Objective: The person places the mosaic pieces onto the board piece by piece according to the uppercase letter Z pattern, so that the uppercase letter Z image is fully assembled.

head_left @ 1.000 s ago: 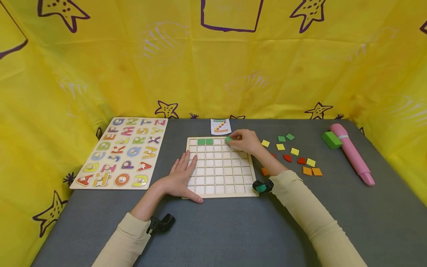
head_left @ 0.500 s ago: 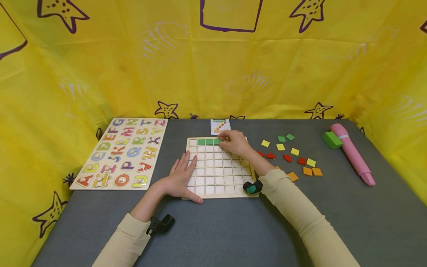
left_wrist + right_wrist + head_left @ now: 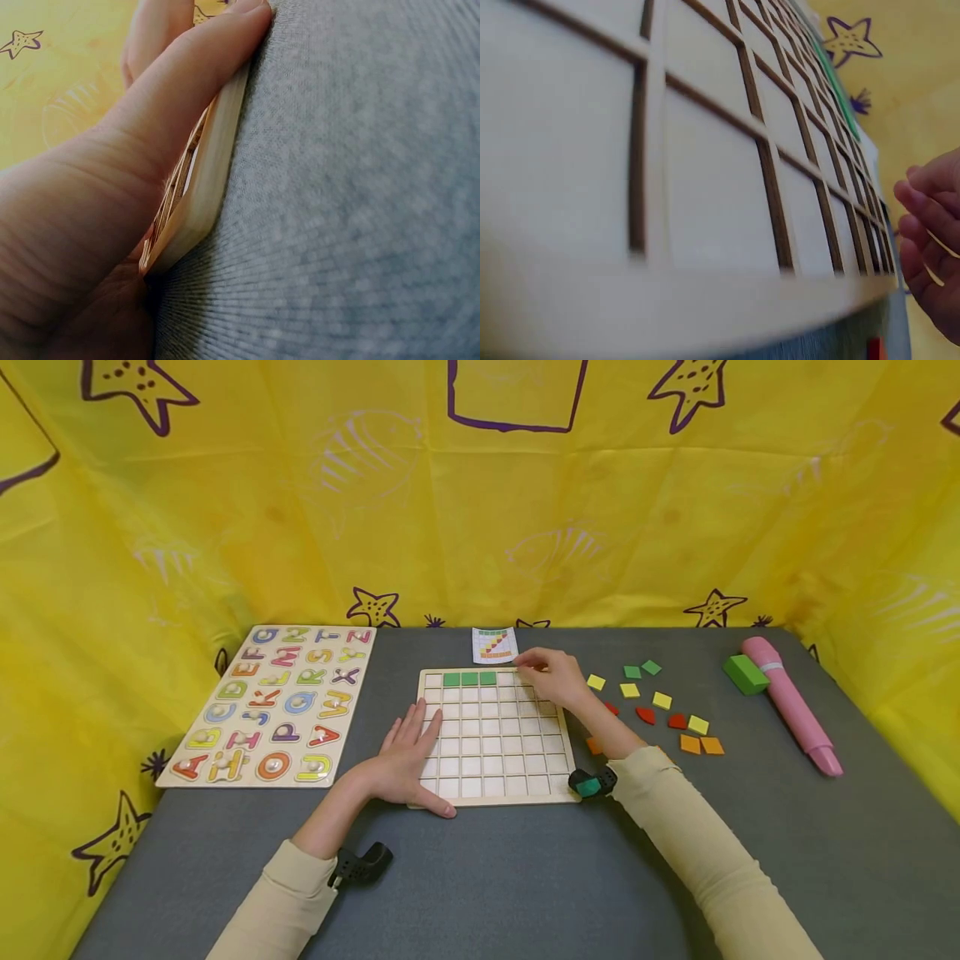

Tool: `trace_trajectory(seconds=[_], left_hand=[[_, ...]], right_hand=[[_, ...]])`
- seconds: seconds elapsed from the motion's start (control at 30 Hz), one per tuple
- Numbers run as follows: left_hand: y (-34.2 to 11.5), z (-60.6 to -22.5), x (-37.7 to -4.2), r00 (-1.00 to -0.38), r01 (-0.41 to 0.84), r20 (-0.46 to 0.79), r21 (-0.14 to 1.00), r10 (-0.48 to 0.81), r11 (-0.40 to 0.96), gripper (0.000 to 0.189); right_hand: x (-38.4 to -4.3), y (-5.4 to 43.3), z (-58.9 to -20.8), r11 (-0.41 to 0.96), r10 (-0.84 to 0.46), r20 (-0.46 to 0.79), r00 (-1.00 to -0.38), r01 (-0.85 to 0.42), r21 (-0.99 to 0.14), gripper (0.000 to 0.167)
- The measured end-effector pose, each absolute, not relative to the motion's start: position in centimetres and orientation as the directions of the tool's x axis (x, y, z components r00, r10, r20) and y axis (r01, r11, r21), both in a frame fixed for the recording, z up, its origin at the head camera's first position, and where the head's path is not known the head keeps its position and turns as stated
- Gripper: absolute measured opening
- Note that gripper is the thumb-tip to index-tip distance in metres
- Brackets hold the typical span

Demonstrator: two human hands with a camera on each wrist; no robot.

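A wooden grid board (image 3: 487, 800) lies on the dark table. Three green square tiles (image 3: 470, 679) sit side by side in its top row, from the second cell to the fourth. My left hand (image 3: 405, 760) rests on the board's left side with its fingers spread, and the thumb (image 3: 187, 75) lies along the near edge. Over the top right corner of the board hovers my right hand (image 3: 555, 678). Its fingers (image 3: 930, 217) are loosely bent, and no tile shows between them. Just behind the board lies a small pattern card (image 3: 495, 646).
Right of the board are scattered loose green tiles (image 3: 652, 667), yellow tiles (image 3: 662, 701), red pieces (image 3: 645, 716) and orange tiles (image 3: 712, 746). Farther right lie a green block (image 3: 746, 675) and a pink marker-shaped object (image 3: 795, 710). An alphabet puzzle (image 3: 273, 710) lies at the left.
My right hand put a green tile into the top row's fourth cell, let it go and moved back to the right. The left hand stayed in place.
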State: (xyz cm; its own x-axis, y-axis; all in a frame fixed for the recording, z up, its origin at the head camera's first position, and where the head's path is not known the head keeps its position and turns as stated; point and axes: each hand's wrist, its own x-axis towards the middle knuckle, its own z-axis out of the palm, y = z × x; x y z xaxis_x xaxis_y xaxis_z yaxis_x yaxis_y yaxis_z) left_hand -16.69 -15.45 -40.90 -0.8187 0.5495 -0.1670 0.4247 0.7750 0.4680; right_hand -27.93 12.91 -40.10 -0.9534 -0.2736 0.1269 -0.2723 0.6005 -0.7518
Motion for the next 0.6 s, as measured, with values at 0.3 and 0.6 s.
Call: trace_trajectory(seconds=[0.3,0.6], left_hand=[[-15.3,-41.0,-16.7,-0.821,0.423,-0.172,0.457,0.544,0.783,0.138],[-15.4,-40.7,-16.6,-0.819,0.425,-0.166,0.468,0.550,0.775,0.138]], right_hand=[[-28.0,18.9,-40.3,0.668,-0.184,0.145,-0.972,-0.232,-0.707,0.021],[-27.4,24.3,-40.2,0.758,-0.092,0.109,-0.990,-0.141,-0.636,0.025]])
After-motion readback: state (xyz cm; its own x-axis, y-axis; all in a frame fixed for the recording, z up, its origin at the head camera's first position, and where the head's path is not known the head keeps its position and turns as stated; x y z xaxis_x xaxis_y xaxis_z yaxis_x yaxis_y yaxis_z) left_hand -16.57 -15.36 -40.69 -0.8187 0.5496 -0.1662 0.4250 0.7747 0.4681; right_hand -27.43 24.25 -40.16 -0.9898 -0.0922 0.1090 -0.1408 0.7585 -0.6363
